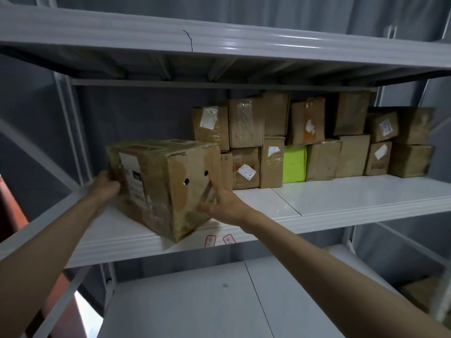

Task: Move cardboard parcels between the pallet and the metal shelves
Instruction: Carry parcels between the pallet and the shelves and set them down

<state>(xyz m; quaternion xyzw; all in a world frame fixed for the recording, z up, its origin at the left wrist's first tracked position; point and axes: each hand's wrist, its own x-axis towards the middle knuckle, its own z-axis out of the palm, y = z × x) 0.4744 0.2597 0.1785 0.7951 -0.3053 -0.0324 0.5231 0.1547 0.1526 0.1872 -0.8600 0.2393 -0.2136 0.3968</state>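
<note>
A large worn cardboard parcel (166, 181) with two round holes in its near face sits on the middle white metal shelf (341, 198), one corner jutting over the front edge. My left hand (106, 185) presses against its left side, fingers curled at the edge. My right hand (219, 203) lies against its right face with fingers spread and straight. Several smaller cardboard parcels (246, 123) are stacked in two rows at the back right of the same shelf, among them a bright green box (294, 163).
An upper shelf (219, 42) overhangs close above. The lower shelf (195, 301) is white with a brown box (419, 291) at its far right. Grey uprights (70, 132) frame the left side. Two red-edged labels (219, 240) stick to the middle shelf's front lip.
</note>
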